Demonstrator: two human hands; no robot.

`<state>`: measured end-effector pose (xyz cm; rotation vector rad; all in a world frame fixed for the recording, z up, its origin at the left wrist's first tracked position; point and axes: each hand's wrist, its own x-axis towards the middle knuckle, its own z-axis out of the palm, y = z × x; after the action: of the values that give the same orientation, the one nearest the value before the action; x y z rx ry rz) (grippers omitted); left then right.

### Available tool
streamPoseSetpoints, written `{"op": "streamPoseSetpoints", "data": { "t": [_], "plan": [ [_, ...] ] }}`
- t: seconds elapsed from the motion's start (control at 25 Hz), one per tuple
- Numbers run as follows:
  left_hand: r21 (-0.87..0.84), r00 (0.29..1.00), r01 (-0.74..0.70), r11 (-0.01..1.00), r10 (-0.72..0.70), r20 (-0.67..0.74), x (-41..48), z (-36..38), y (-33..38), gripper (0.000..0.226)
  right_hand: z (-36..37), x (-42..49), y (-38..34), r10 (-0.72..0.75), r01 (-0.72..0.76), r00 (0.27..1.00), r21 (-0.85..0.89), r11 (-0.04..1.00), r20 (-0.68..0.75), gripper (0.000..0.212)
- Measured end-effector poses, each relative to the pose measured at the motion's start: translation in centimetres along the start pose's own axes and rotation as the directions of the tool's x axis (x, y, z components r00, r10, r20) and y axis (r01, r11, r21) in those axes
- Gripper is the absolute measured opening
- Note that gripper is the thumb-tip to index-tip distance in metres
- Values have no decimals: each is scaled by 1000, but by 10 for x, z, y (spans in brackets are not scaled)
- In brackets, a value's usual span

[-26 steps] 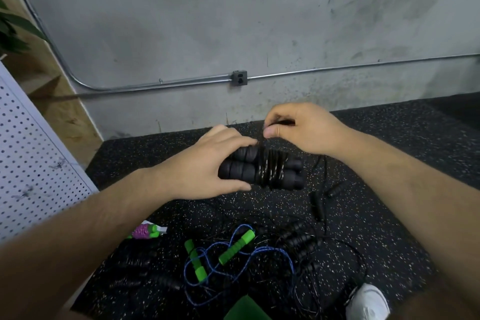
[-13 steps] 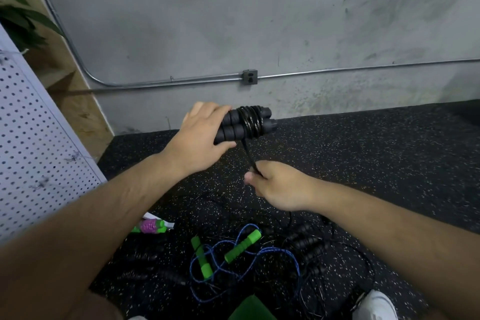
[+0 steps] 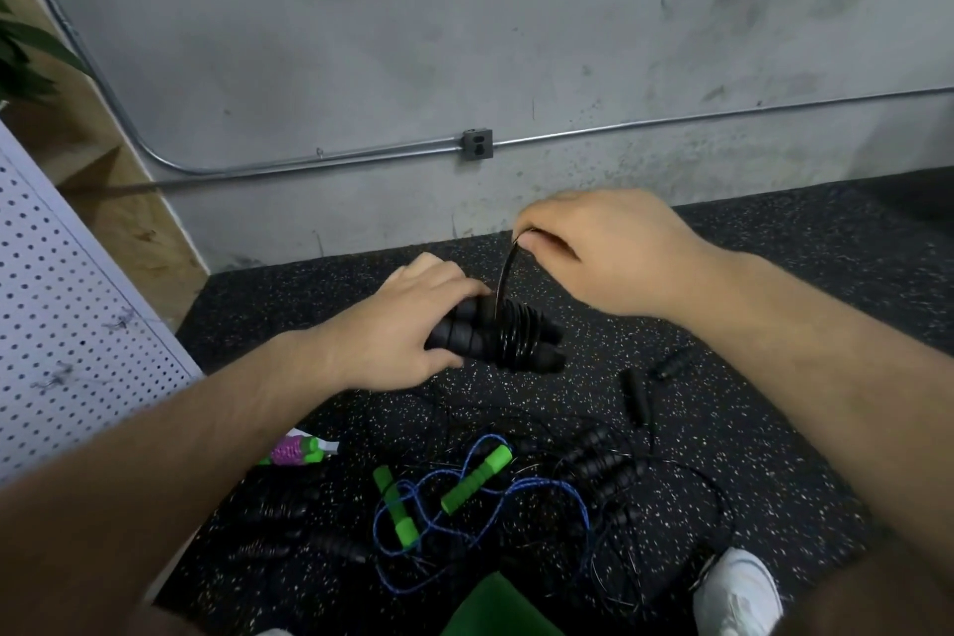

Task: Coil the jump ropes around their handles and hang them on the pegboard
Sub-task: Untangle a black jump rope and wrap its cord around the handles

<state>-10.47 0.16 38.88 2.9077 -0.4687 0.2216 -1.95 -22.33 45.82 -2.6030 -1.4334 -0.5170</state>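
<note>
the right hand [image 3: 604, 253] has risen from below the black handles [image 3: 495, 338] to above them, pulling the cord [image 3: 503, 274] up; the left hand [image 3: 397, 325] lowered them.

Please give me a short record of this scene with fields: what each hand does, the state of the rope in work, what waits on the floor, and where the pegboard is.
left hand: grips the two black handles, held side by side above the floor
right hand: pinches the black rope, pulled taut upward from the handles
coil: several turns lie round both handles
waiting on floor: green-handled rope with blue cord, tangled; loose black ropes; purple and green bundle
pegboard: white, at the left edge
</note>
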Motion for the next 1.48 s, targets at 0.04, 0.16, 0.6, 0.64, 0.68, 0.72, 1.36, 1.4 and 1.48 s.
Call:
{"op": "streamPoseSetpoints", "data": {
  "t": [0.04,0.16,0.6,0.64,0.68,0.72,1.36,1.4,1.48],
  "plan": [
    [-34,1000,-15,999,15,11,-2,-3,8,67,6,2,12,1,-1,1000,7,1000,5,29],
    [-155,999,-38,987,38,-3,-8,-14,29,68,30,5,40,54,-66,996,172,983,71,22],
    [-107,920,213,971,-236,-312,5,-16,8,70,95,-14,-46,-55,-175,926,552,815,373,31],
    [-69,921,239,969,-248,-299,5,-15,-1,69,88,-14,-55,-42,-205,918,562,802,395,33],
    [-27,928,250,968,-247,-279,5,-14,-9,68,82,-15,-61,-14,-234,911,543,806,413,34],
    [13,936,253,967,-241,-257,5,-12,-17,67,73,-15,-66,-10,-233,907,522,821,421,34],
    [-488,987,-28,872,-53,-152,-15,-24,51,80,-2,7,24,114,-190,981,679,709,156,18],
    [-533,971,-34,845,-99,-219,-15,-26,55,81,0,5,20,140,-279,960,789,547,242,14],
    [-539,927,28,842,-224,-301,-12,-23,55,76,12,0,-4,186,-387,920,734,558,344,25]
  ]
}}
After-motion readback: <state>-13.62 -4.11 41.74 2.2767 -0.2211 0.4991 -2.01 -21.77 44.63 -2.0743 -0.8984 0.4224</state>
